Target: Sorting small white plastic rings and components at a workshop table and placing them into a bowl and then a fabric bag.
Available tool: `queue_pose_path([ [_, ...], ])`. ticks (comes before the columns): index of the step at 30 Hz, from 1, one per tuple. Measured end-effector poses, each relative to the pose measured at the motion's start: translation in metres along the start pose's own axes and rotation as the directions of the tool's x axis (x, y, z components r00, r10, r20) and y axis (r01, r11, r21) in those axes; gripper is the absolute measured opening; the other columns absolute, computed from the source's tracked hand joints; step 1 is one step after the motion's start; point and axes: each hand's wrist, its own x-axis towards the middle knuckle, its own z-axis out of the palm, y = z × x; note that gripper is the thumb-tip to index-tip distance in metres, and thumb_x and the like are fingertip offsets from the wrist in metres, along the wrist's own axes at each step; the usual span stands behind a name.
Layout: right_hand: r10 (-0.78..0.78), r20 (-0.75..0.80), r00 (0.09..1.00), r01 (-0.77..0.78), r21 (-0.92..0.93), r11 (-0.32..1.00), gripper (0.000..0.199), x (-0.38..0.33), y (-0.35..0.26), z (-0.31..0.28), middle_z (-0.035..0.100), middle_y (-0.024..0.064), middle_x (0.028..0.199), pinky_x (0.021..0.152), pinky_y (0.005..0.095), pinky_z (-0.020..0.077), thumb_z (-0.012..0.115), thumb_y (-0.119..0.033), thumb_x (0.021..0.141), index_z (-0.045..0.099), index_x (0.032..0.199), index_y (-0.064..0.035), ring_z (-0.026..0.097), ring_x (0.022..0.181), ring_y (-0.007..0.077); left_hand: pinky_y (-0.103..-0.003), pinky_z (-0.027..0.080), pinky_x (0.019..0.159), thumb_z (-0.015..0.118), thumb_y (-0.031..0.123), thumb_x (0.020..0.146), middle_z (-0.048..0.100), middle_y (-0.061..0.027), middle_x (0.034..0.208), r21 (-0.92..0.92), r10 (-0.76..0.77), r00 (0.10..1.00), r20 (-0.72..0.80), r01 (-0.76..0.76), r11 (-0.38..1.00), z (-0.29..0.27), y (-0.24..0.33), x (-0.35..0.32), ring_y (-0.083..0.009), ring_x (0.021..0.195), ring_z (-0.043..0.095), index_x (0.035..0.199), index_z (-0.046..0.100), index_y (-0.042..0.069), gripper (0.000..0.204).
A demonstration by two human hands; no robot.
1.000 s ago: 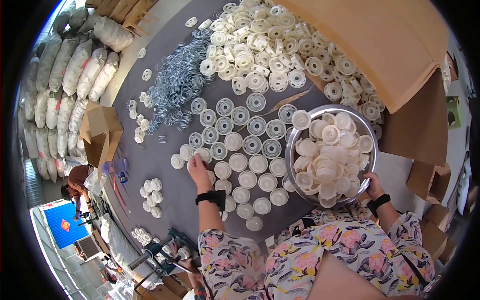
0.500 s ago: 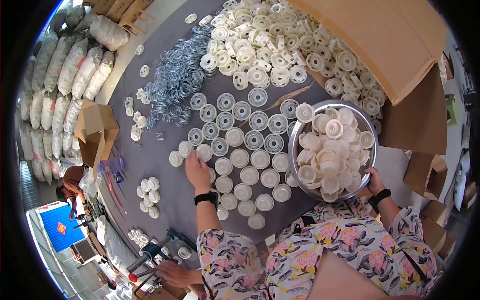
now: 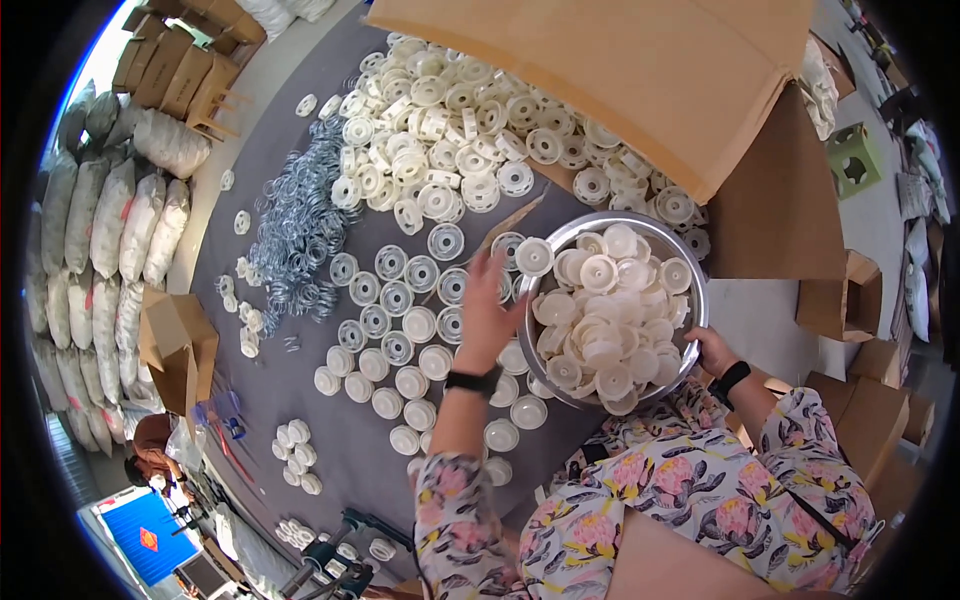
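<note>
My right hand (image 3: 712, 350) grips the right rim of a round metal bowl (image 3: 701, 296), which is heaped with white plastic caps (image 3: 604, 340). The bowl is held close to my body, over the table's near right part. Just left of it, my left hand (image 3: 486, 312) hovers with fingers apart over rows of white ring-shaped parts (image 3: 396, 298), hiding some of them. I see nothing held in it. The farther ring parts show open centres; the nearer ones carry white caps (image 3: 411, 382). One cap (image 3: 534, 257) rests at the bowl's left rim.
A large pile of white ring parts (image 3: 430, 150) spills from a tipped cardboard box (image 3: 640, 70) at the back. Blue-grey springs (image 3: 300, 225) lie heaped on the left. A green hand press (image 3: 365, 530) stands at the lower left; a person (image 3: 155, 450) works beyond.
My left hand has left the capped parts on the left and moved right, near the bowl. The whole view has shifted, and the co-worker's hand at the press has mostly dropped out of view.
</note>
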Motion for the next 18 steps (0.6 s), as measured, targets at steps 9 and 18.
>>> queue_pose_path([
  [9,0.033,0.031,0.999,-0.032,-0.044,0.999,0.009,-0.005,-0.002,0.003,0.053,-0.0011,0.066,0.054,0.0256,0.0397,0.058,-0.013,0.07,0.056,0.077,-0.0076,0.049,0.058,0.0107,-0.023,0.046,0.066,0.065,0.011,0.078,0.06,-0.0056,0.095,-0.459,-0.445,0.895,-0.039,0.379,0.803,-0.014,-0.038,-0.001,-0.0103,0.079,0.058,0.109,0.053,0.002,0.034],
  [18,-0.022,0.02,1.0,0.025,-0.129,0.991,0.021,0.0,-0.009,0.005,0.054,0.0008,0.07,0.056,0.0257,0.0441,0.056,-0.016,0.069,0.054,0.086,-0.0038,0.052,0.059,0.013,-0.021,0.04,0.043,0.058,0.022,0.085,0.06,-0.006,0.074,-0.54,-0.834,0.464,-0.298,0.638,0.548,-0.18,-0.2,-0.109,-0.0101,0.049,0.053,0.108,0.048,0.001,0.033],
])
